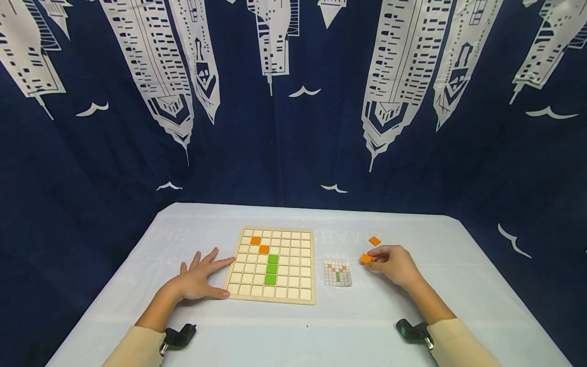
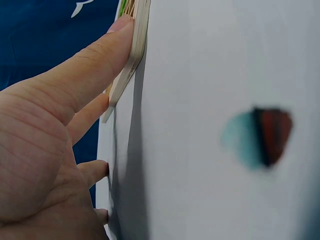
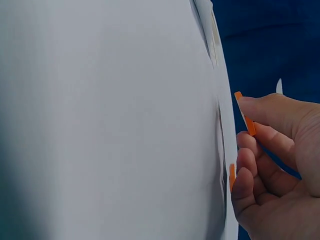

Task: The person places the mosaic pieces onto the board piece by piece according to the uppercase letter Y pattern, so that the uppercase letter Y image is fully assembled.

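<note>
A square wooden grid board [image 1: 293, 275] lies on the table with two orange tiles [image 1: 256, 240] on a diagonal and three green tiles [image 1: 272, 268] in a column below them. Fingers spread, my left hand [image 1: 194, 280] touches the board's left side with thumb and index finger; the thumb is at its edge in the left wrist view. To the right, my right hand [image 1: 393, 262] pinches an orange tile [image 1: 365, 258] between thumb and fingers, its thin edge showing in the right wrist view. Another orange tile [image 1: 374, 240] lies just beyond that hand.
Between the board and my right hand lies a small pattern card [image 1: 338, 273] showing a coloured grid. White cloth covers the table [image 1: 284, 331]. Behind it hangs a dark blue curtain [image 1: 275, 153] printed with white buildings and birds.
</note>
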The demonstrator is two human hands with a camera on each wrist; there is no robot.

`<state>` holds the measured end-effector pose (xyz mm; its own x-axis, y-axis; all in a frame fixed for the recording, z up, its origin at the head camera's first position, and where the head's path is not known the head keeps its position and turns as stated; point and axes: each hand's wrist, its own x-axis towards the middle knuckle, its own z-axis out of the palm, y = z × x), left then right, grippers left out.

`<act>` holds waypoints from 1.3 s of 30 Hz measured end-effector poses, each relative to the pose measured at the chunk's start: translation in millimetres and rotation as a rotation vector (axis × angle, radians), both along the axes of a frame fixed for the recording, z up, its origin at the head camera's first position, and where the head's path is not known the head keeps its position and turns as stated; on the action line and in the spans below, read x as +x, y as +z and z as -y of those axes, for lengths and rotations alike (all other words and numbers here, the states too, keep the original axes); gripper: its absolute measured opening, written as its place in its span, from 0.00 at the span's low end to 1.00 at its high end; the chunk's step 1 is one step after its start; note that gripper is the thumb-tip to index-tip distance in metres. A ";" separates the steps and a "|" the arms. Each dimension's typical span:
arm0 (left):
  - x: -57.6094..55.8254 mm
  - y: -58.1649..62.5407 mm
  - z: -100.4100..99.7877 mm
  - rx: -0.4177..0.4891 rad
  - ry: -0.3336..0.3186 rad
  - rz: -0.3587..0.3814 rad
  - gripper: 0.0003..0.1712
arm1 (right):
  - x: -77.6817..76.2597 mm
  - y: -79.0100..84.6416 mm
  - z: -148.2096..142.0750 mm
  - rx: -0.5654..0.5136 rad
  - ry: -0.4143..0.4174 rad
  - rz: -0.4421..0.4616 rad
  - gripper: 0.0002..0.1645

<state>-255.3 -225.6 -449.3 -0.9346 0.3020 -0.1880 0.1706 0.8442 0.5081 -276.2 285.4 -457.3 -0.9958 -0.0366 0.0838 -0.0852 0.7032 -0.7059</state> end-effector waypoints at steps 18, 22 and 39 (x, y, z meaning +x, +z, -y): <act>0.9 1.5 0.0 -0.002 -0.002 0.002 0.58 | 0.3 2.7 22.5 -0.114 0.149 -0.042 0.18; 1.1 1.8 -0.2 0.000 0.000 0.003 0.58 | -0.5 2.4 25.7 -0.154 0.174 -0.034 0.19; -0.6 -1.1 0.3 -0.004 -0.001 0.003 0.58 | -0.8 0.4 53.6 -0.235 0.239 -0.010 0.18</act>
<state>-255.9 -225.9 -450.4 -0.9337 0.3024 -0.1918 0.1702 0.8461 0.5052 -277.0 231.8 -456.9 -0.9605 -0.2476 0.1270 -0.2355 0.4801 -0.8450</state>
